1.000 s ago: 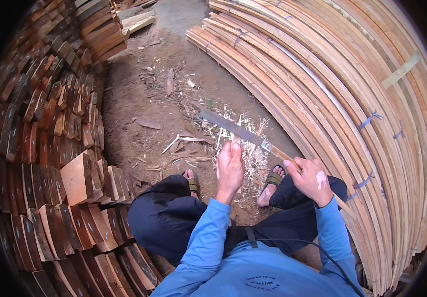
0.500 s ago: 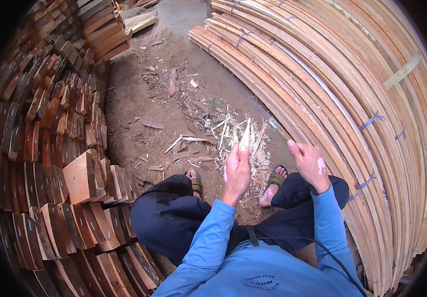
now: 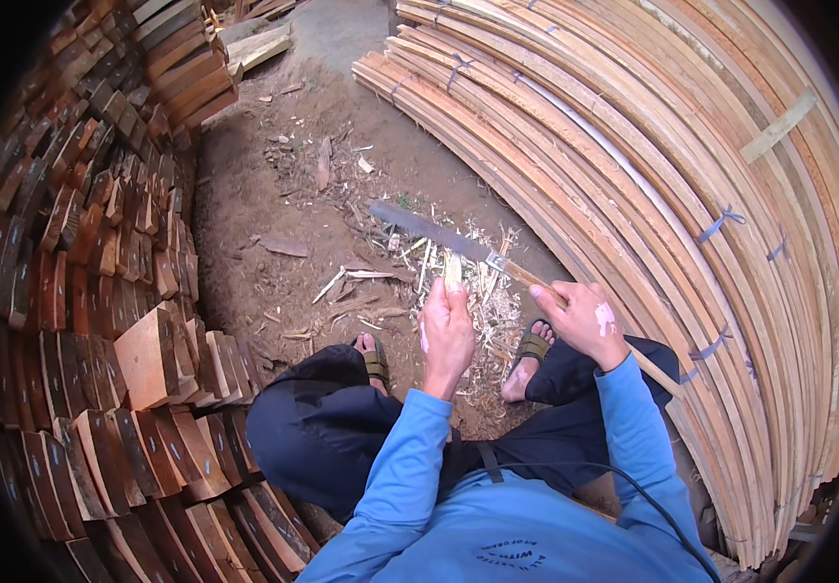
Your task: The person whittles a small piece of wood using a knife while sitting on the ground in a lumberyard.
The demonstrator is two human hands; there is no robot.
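Observation:
My right hand (image 3: 585,319) is closed around the wooden handle of a machete (image 3: 429,227). Its grey blade reaches to the far left, passing just beyond the pale stick tip. In my closed left hand (image 3: 447,340) a short piece of pale wood (image 3: 454,265) points away from me, its tip showing above the thumb; the rest is hidden by the fingers. Whether blade and wood touch, I cannot tell. Below them, between my sandalled feet, lies a heap of pale wood shavings (image 3: 492,316).
Stacked timber blocks (image 3: 147,360) rise along the left side. On the right, long thin planks (image 3: 614,165) lie in bundles tied with bluish strips (image 3: 721,222). Bark scraps and splinters (image 3: 283,246) litter the dirt floor. A dark cable (image 3: 624,473) crosses my blue shirt.
The machete has swung leftward, so its blade now stretches across beyond the wood piece. My right hand has turned and shifted slightly left and down. The left hand still grips the wood.

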